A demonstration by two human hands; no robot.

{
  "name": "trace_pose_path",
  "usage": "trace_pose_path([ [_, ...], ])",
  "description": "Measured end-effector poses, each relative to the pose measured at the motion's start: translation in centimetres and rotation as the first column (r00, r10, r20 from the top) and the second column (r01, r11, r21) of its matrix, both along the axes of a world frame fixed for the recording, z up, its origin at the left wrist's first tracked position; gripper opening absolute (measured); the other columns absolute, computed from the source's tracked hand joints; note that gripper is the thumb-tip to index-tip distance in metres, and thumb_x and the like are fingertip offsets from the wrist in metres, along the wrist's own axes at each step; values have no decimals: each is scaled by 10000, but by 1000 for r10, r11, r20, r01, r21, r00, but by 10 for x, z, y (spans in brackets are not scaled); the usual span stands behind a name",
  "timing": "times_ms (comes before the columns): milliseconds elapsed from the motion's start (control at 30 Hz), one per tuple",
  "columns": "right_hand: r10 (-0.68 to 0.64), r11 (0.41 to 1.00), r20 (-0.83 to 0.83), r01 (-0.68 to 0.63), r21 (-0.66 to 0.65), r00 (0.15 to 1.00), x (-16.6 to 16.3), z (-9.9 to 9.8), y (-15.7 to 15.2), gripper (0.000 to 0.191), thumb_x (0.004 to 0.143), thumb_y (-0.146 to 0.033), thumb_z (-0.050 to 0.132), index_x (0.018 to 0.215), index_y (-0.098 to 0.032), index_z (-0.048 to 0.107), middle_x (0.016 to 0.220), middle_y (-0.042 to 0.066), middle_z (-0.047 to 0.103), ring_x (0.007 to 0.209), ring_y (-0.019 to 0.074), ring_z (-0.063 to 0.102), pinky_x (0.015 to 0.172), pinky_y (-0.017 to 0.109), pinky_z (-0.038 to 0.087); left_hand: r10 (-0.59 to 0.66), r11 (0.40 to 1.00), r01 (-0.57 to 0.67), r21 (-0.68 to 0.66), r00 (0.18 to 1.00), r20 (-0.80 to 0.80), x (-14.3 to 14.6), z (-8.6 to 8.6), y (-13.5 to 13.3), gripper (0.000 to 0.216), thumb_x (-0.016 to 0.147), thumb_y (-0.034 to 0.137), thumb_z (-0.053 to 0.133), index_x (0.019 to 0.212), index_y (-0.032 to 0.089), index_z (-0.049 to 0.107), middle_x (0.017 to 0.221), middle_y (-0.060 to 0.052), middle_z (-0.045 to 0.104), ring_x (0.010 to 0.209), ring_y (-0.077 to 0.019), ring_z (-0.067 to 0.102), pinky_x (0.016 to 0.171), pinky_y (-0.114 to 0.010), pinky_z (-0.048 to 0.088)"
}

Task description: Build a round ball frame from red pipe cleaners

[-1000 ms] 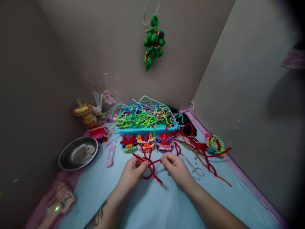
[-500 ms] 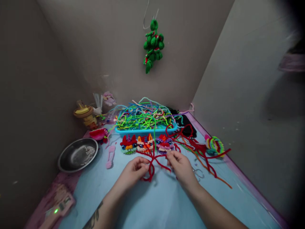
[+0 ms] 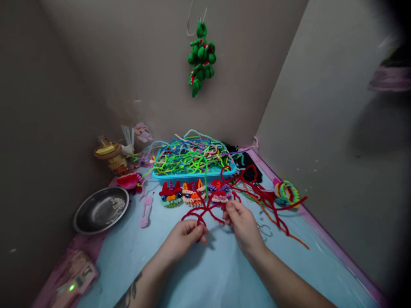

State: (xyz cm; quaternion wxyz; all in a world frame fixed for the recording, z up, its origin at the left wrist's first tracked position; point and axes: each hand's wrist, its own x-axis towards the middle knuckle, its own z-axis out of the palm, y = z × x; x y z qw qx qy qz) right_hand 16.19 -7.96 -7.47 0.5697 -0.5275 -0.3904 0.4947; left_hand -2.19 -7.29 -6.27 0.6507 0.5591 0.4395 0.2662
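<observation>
Between my hands hangs a star-like bunch of red pipe cleaners [image 3: 206, 209], crossing at one middle point with arms spread outward. My left hand [image 3: 186, 237] pinches the lower end of one arm between thumb and fingers. My right hand [image 3: 240, 220] grips another arm at the right, near the crossing. Just beyond stand fuzzy animal-like heads: a red and green one [image 3: 171, 194], an orange and cream one [image 3: 194, 192] and a purple and red one [image 3: 219, 191]. A pair of scissors [image 3: 265, 230] lies beside my right hand, partly hidden by it.
A blue tray [image 3: 192, 176] heaped with coloured pipe cleaners stands at the back. Loose red pipe cleaners [image 3: 266, 194] lie right, near a black phone-like slab [image 3: 252, 169]. At left are a metal bowl [image 3: 96, 214], a pink clip [image 3: 146, 211] and a pink device [image 3: 77, 280] with a green light.
My left hand has moved down along the red bunch and now pinches a lower arm's end. The loop that hung by it has opened out. My right hand keeps its grip.
</observation>
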Motion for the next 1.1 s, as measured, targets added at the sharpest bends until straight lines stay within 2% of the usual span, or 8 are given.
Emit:
trace_pose_path([
  [100, 173, 984, -262, -178, 7, 949, -5, -3, -1, 561, 647, -678, 634, 930, -194, 629, 816, 42, 634, 662, 156, 534, 549, 246, 365, 18, 1000, -18, 9, 1000, -1, 0, 0, 1, 457, 731, 557, 601, 621, 117, 659, 616, -40, 608, 571, -128, 457, 580, -240, 301],
  [167, 223, 971, -302, -239, -16, 927, -8, -3, -1, 568, 581, -593, 747, 977, -198, 650, 882, 46, 646, 739, 165, 548, 616, 255, 387, -9, 1000, 9, -12, 1000, 2, 0, 2, 0, 443, 721, 542, 619, 616, 114, 662, 607, -45, 610, 571, -130, 453, 569, -239, 288],
  [300, 169, 976, -310, -203, -80, 936, -12, -1, 0, 406, 559, -432, 823, 850, -181, 690, 791, 18, 650, 717, 148, 534, 676, 260, 394, -75, 987, 79, -137, 997, 35, 0, 7, -5, 389, 734, 498, 620, 702, 115, 678, 522, -14, 580, 466, -94, 348, 498, -234, 209],
  [400, 122, 980, -344, -167, -107, 931, -15, -2, 1, 397, 524, -422, 837, 785, -163, 688, 726, 19, 643, 674, 153, 529, 645, 268, 393, -100, 964, 124, -236, 989, 112, -1, 7, -6, 324, 743, 435, 612, 693, 118, 658, 459, 7, 542, 413, -75, 272, 465, -239, 145],
  [533, 44, 984, -392, -109, -144, 919, -18, -3, 1, 377, 479, -405, 851, 704, -171, 659, 607, -20, 592, 576, 123, 481, 569, 250, 353, -104, 945, 150, -292, 980, 167, -3, 4, -4, 275, 745, 384, 598, 675, 121, 642, 424, 15, 514, 391, -71, 278, 457, -243, 118],
  [733, 101, 975, -326, -159, -156, 940, -18, 1, -1, 315, 503, -352, 833, 536, -153, 590, 465, -62, 472, 479, 77, 361, 492, 232, 258, -191, 944, 203, -259, 979, 74, -1, 7, -5, 343, 757, 440, 592, 677, 111, 652, 411, 24, 493, 393, -73, 288, 461, -245, 146],
  [933, -2, 993, -209, -24, -119, 978, -15, -1, 3, 312, 534, -364, 797, 511, -166, 557, 466, -63, 460, 490, 90, 365, 519, 249, 287, -44, 993, 41, -110, 999, -21, 4, 6, -3, 444, 736, 553, 606, 778, 114, 657, 498, 5, 581, 419, -74, 280, 451, -229, 158],
  [1100, -55, 994, -131, 43, -98, 990, -16, 3, 2, 326, 547, -377, 770, 475, -183, 519, 453, -63, 428, 497, 102, 364, 523, 256, 288, 37, 991, -26, -133, 996, 85, 5, 1, -3, 402, 747, 521, 616, 701, 122, 633, 490, -13, 599, 406, -69, 284, 441, -221, 141],
])
